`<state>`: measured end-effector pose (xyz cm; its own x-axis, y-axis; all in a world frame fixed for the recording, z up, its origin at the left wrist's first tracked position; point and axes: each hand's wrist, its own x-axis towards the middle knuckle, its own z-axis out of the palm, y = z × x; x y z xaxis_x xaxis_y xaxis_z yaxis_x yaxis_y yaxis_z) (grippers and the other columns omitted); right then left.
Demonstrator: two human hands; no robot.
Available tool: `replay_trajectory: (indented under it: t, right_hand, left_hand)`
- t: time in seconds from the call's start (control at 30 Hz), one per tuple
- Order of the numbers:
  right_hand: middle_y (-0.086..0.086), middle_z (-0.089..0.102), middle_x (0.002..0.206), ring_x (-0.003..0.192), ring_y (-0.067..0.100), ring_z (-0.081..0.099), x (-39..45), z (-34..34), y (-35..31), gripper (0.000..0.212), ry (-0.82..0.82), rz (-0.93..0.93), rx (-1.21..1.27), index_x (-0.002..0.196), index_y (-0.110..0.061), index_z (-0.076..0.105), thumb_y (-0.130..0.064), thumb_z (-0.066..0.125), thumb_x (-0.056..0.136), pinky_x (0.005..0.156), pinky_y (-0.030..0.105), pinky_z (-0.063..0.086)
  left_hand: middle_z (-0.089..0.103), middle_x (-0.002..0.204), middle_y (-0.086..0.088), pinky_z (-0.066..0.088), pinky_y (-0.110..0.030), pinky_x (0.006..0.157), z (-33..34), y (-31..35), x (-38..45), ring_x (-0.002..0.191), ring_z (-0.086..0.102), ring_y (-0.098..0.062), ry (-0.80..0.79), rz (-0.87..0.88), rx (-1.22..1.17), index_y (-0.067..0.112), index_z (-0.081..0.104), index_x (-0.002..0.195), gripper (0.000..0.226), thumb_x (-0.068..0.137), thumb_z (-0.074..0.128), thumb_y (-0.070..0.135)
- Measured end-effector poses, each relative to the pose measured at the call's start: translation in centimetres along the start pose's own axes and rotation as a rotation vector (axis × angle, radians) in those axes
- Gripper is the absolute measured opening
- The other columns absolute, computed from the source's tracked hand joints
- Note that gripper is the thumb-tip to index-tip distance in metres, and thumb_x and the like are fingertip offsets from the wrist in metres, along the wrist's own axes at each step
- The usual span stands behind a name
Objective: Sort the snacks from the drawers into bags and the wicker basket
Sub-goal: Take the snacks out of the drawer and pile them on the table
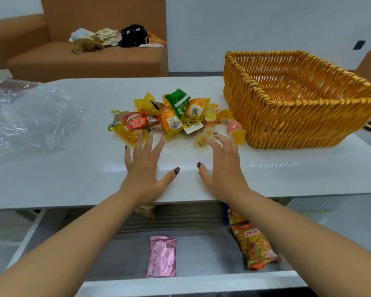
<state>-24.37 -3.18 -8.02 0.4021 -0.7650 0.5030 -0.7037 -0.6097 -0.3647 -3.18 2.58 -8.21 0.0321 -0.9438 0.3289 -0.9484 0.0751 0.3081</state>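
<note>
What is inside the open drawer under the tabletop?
The drawer holds a pink packet, an orange snack bag, and another bag behind it. A fourth packet peeks out; the tabletop covers the drawer's back.

I saw an orange-gold wicker basket (pixel 291 123) on a white table (pixel 73 179). In the drawer (pixel 124 254) lay a glossy pink packet (pixel 162 257); my nails were dark.

A long brown upholstered sofa (pixel 84 58) stood against the pale wall beyond the glossy white bench (pixel 84 168). On its seat lay a brown plush toy (pixel 85 45), a heap of pale paper packets (pixel 108 36) and a black bag (pixel 134 35). A dark wall socket (pixel 359 45) sat at the right.
</note>
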Motion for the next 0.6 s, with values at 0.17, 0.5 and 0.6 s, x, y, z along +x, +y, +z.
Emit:
replay_trajectory:
  t: [0.17, 0.5, 0.6]
  right_hand:
    - [-0.001, 0.046, 0.134, 0.121, 0.012, 0.045, -5.4, -7.2, 0.2, 0.041, -0.335, -0.045, 0.126, 0.131, -0.024, 0.044, -0.03, 0.054, 0.091, 0.101, 0.024, 0.039]
    - [0.002, 0.058, 0.093, 0.082, 0.018, 0.054, -7.3, -10.7, 2.9, 0.019, -1.132, 0.309, -0.276, 0.105, -0.015, 0.055, -0.023, 0.056, 0.089, 0.067, 0.029, 0.045]
    - [0.006, 0.057, 0.109, 0.095, 0.021, 0.056, -8.1, -8.2, 4.1, 0.043, -1.135, 0.334, -0.193, 0.125, -0.013, 0.048, -0.021, 0.062, 0.085, 0.072, 0.028, 0.047]
  left_hand:
    - [0.043, 0.151, -0.007, 0.024, -0.054, 0.114, -0.4, 2.3, -4.1, 0.145, 0.031, -0.024, 0.117, 0.413, -0.095, 0.014, 0.057, 0.132, 0.055, 0.084, 0.057, 0.04]
    - [0.067, 0.097, -0.007, 0.052, -0.033, 0.066, 7.0, 12.8, -6.6, 0.082, 0.061, -0.022, -0.152, 0.696, -0.222, 0.008, 0.069, 0.091, 0.018, 0.08, 0.057, 0.014]
    - [0.064, 0.101, 0.001, 0.053, -0.035, 0.072, 8.0, 13.2, -6.7, 0.088, 0.06, -0.018, -0.301, 0.369, -0.223, 0.016, 0.066, 0.1, 0.022, 0.085, 0.051, 0.021]
